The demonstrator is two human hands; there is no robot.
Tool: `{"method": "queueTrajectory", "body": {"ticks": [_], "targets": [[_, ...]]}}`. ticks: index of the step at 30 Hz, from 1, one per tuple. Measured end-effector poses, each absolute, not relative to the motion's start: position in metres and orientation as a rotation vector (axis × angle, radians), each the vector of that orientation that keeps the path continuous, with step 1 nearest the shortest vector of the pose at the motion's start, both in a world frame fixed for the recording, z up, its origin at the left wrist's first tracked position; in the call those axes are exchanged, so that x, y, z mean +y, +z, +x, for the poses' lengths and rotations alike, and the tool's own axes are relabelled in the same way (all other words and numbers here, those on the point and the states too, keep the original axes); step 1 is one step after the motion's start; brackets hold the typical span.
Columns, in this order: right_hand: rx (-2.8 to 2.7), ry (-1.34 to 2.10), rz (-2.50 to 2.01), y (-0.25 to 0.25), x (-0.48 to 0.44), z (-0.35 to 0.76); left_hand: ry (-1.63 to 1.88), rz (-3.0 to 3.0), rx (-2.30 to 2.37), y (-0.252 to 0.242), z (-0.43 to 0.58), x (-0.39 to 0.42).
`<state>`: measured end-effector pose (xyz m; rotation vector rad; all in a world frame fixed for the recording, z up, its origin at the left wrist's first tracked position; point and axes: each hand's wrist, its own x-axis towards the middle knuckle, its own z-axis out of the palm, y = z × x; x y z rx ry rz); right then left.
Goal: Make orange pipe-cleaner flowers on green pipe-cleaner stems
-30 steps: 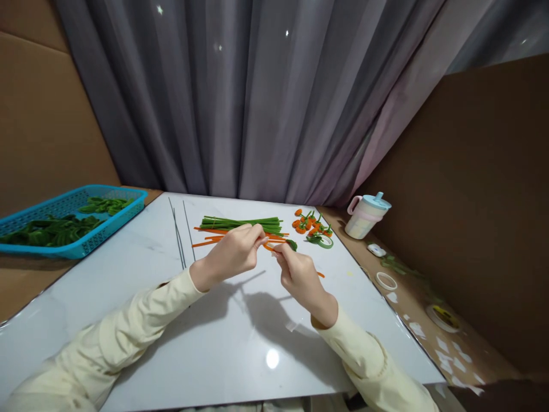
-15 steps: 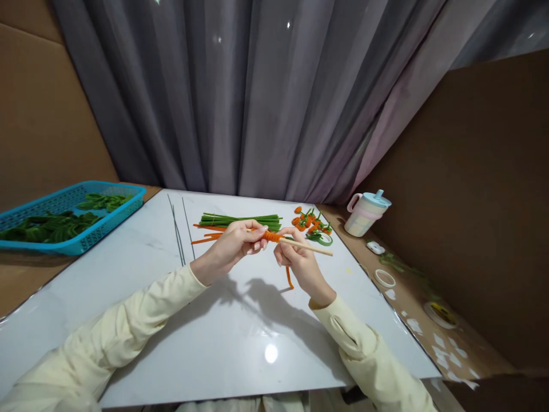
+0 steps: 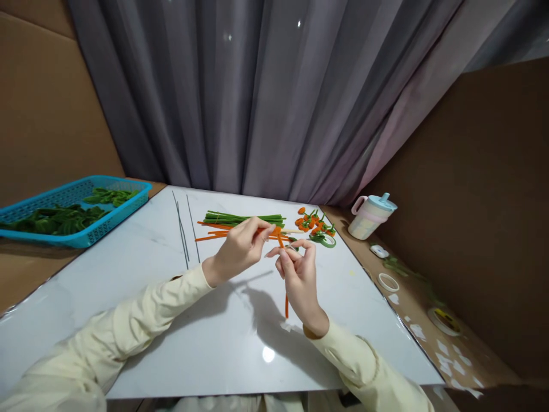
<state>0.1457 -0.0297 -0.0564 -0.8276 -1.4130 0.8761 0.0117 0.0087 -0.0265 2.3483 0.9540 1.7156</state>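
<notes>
My left hand (image 3: 242,247) is closed in a pinch on a thin wooden stick (image 3: 294,231) with an orange pipe cleaner (image 3: 281,240) wound around it. The stick's pale end points right beyond my fingertips. Just below and to the right, my right hand (image 3: 301,280) pinches the pipe cleaner's loose length, and its tail hangs beneath the fingers. Behind my hands lie a bundle of green pipe cleaners (image 3: 244,219) and several loose orange pipe cleaners (image 3: 217,233). Small orange flower heads on green stems (image 3: 305,223) rest to the right, beside a roll of green tape (image 3: 328,242).
Thin dark wires (image 3: 180,229) lie on the white table (image 3: 206,349) at left. A blue basket (image 3: 81,240) holding green leaf shapes stands far left. Along the right are a lidded cup (image 3: 371,217), a small white case (image 3: 379,250), a white ring (image 3: 388,281), a tape roll (image 3: 445,321) and paper scraps.
My right hand has moved off the stick and lower, now pinching the orange pipe cleaner's loose length. The stick now points away more. The view has shifted slightly.
</notes>
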Motion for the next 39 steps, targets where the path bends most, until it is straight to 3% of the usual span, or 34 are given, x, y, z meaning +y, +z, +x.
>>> {"method": "queueTrajectory", "body": {"ticks": [5, 11, 20, 28, 34, 39], "targets": [[-1.794, 0.437, -0.968, -0.056, -0.020, 0.167, 1.475, 2.722, 0.983, -0.026, 0.011, 0.011], [-1.830, 0.378, -0.975, -0.045, -0.001, 0.192, 1.117, 2.204, 0.985, -0.004, 0.006, 0.004], [-1.555, 1.601, -0.745, -0.023, -0.003, 0.196, 0.951, 1.505, 0.661, 0.003, 0.006, 0.004], [-1.154, 1.836, -0.628, -0.025, -0.007, 0.174, 1.166, 1.189, 0.635, -0.008, 0.018, 0.002], [-1.061, 1.860, -0.647, -0.027, -0.008, 0.170, 1.648, 1.919, 0.824, -0.024, 0.018, 0.003], [-1.068, 1.824, -0.696, -0.028, -0.010, 0.166, 1.946, 2.706, 0.535, -0.034, 0.013, 0.014]]}}
